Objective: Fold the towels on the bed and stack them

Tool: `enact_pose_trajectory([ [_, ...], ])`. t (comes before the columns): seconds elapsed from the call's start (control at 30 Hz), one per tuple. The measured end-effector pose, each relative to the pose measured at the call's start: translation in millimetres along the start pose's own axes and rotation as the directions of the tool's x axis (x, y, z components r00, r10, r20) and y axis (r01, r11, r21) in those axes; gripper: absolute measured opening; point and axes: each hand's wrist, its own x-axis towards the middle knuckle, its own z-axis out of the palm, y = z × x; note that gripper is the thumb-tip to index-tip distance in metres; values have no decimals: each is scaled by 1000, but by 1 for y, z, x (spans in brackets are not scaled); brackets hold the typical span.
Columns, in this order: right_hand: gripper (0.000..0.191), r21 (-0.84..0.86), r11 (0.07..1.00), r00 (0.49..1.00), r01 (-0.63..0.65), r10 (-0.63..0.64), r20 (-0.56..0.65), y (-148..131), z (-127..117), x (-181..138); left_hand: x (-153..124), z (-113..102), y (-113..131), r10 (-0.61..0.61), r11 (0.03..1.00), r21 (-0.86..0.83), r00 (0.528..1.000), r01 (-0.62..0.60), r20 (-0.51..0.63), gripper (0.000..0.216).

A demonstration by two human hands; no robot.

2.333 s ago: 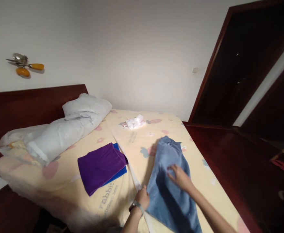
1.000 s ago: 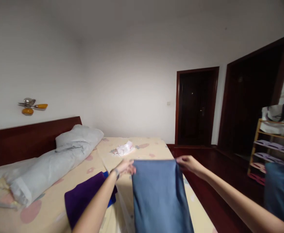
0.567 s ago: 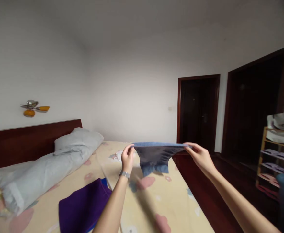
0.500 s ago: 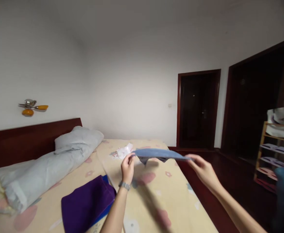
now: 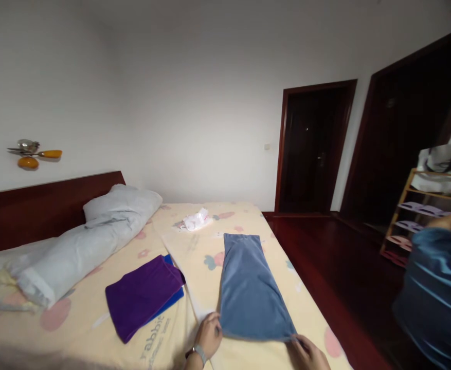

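Observation:
A light blue towel [image 5: 248, 290] lies flat and lengthwise on the cream bed sheet [image 5: 198, 246]. My left hand [image 5: 209, 335] pinches its near left corner. My right hand [image 5: 308, 353] grips the near right corner. Both hands rest low on the bed near its front edge. To the left lies a folded purple towel [image 5: 142, 295] on top of a folded dark blue towel [image 5: 175, 298].
A rolled grey duvet [image 5: 82, 241] lies along the dark wood headboard [image 5: 36, 205]. A crumpled white cloth [image 5: 195, 220] sits at the far end of the bed. Another person in a blue top [image 5: 437, 293] stands at right, by a wooden shoe rack [image 5: 414, 216]. Dark doorways lie beyond.
The blue towel was lifted and flicked out in the air with both hands. It now lies spread flat on the bed, both hands still on its near corners.

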Motion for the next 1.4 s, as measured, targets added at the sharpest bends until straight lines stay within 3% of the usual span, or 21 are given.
enact_pose_trajectory([
  [0.07, 17, 118, 993, 999, -1, -5, 52, 1, -7, -4, -7, -15, 8, 58, 998, 6, 998, -58, 28, 16],
  [0.17, 16, 155, 988, 994, 0, -16, 106, 5, -14, -14, -19, -26, 13, 17, 993, 112, 992, -31, 125, 13],
  [0.27, 17, 115, 993, 977, 7, -31, 211, 12, -15, -29, -32, -22, 9, -99, 973, 224, 972, 51, 211, 12],
  [0.37, 21, 71, 997, 965, 13, -31, 261, 20, -15, -41, -40, -10, 3, -171, 971, 205, 953, 120, 250, 14],
  [0.63, 43, 35, 998, 979, -55, 47, 200, 16, -12, -28, -29, 17, -10, -307, 939, -143, 949, 314, 70, 19],
  [0.77, 44, 26, 996, 989, -84, 80, 128, 20, 0, -14, -17, 32, -13, -255, 940, -260, 962, 223, -94, 19],
  [0.87, 45, -9, 992, 990, -125, 125, 69, 28, 8, -12, -12, 41, -14, -254, 928, -301, 964, 221, -75, 20],
  [1.0, 47, -107, 982, 986, -154, 159, 47, 34, 12, -15, -12, 43, -13, -343, 929, -146, 939, 341, 12, 17],
  [1.2, 48, -331, 943, 982, -29, 88, 166, 37, 2, -14, -19, 27, 3, -414, 909, 48, 910, 413, 6, 19],
  [1.4, 49, -536, 844, 978, 19, 96, 186, 50, 0, -26, -31, 33, 10, -420, 887, 243, 905, 393, 67, 21],
])
